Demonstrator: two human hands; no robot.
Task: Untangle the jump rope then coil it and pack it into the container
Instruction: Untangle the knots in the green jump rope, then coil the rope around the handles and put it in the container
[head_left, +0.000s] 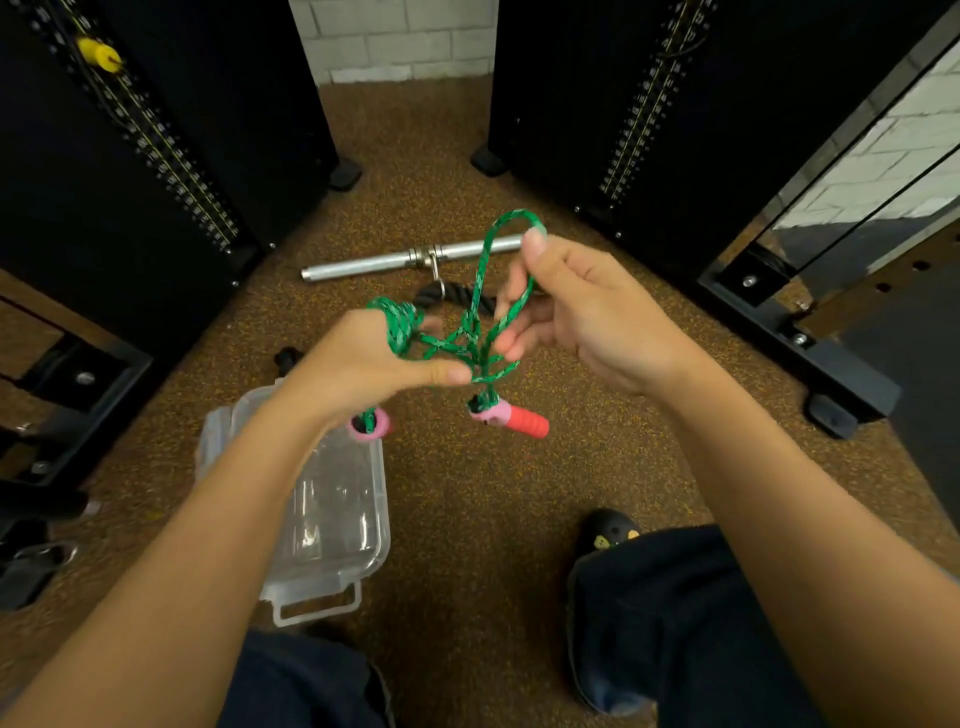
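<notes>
A green braided jump rope (480, 291) is held up in front of me, tangled between both hands. Several turns of it wrap my left hand (363, 364), whose thumb presses the crossing strands. My right hand (582, 306) pinches a tall loop of the rope, its thumb at the loop's top. One pink and red handle (511, 417) dangles below the knot. The other handle's pink end (370, 425) shows just under my left wrist. A clear plastic container (332, 514) lies open on the floor below my left forearm.
A metal cable-machine bar (374, 265) with a black rope attachment (447, 296) lies on the speckled brown floor beyond my hands. Black weight-stack machines (156, 145) stand left and right. My knee and dark shoe (608, 535) are at the lower right.
</notes>
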